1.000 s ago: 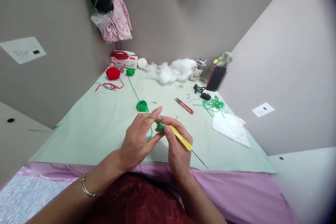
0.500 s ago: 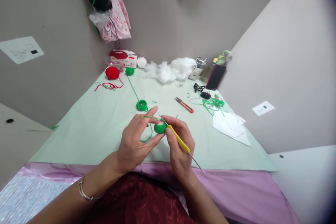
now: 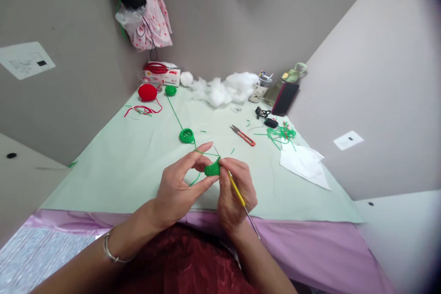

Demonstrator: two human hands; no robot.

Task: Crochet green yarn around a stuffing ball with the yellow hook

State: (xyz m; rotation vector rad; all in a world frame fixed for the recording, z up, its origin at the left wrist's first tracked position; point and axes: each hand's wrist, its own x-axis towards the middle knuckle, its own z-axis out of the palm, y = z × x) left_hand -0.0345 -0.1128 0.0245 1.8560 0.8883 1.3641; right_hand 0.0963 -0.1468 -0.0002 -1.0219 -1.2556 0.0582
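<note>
Green crocheted cup-shaped piece (image 3: 212, 169) is held just above the pale green desk (image 3: 120, 170), pinched by the left hand (image 3: 179, 188). The right hand (image 3: 236, 190) grips one yellow-handled crochet hook (image 3: 238, 191) at its edge. The piece looks small and unfinished, its strand uncut. Beyond lie one green yarn coil (image 3: 186, 136), one red yarn ball (image 3: 147, 92) and one pair of red-handled snips (image 3: 243, 135).

The piece (image 3: 212, 169) is bright green, same shade as the yarn coil (image 3: 186, 136) and the small ball (image 3: 170, 90) at the back; the bigger ball (image 3: 147, 92) next to it is red. The hook (image 3: 237, 189) has a yellow handle and silver shaft. Table cover (image 3: 120, 165) is pale mint, the cloth (image 3: 310, 248) under it lilac. Stuffing (image 3: 227, 88) and paper (image 3: 303, 165) are white, snips (image 3: 245, 136) orange, and the hanging bag (image 3: 151, 27) is white with pink dots.
</note>
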